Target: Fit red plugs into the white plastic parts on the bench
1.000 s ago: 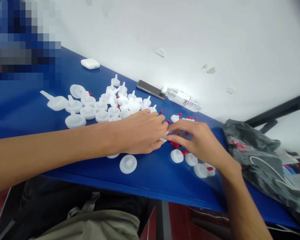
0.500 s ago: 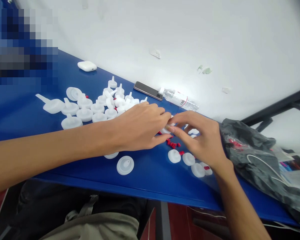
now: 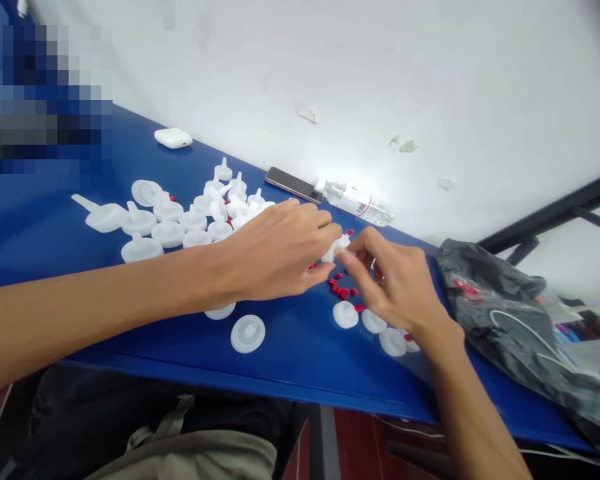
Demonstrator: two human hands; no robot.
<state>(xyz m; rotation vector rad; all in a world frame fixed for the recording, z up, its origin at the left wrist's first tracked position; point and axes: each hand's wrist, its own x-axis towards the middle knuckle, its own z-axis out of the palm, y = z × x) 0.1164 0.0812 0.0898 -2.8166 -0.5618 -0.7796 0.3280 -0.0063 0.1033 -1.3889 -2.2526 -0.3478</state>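
Over the blue table, my left hand (image 3: 293, 250) is closed on a white plastic spout cap (image 3: 331, 251), back of the hand up. My right hand (image 3: 393, 277) meets it from the right, thumb and forefinger pinched at the same cap. A small red piece (image 3: 351, 233) shows just above the cap; whether it sits on the spout I cannot tell. Small red plugs (image 3: 341, 289) lie loose below the fingers. Several white caps (image 3: 168, 233) crowd left of my left hand, spouts mostly up. Others, one of them a white cap (image 3: 345, 315), lie below my right hand with red bits beside them.
A phone (image 3: 293, 185) and a clear plastic bottle (image 3: 357, 201) lie along the wall. A white earbud case (image 3: 173, 139) rests at the back left. A dark plastic bag (image 3: 510, 333) with a white cable covers the right end of the blue table (image 3: 300, 353).
My right fingers have shifted slightly on the cap, and more of the cap and the red piece above it now shows. My left hand stays nearly in place. The view has moved slightly.
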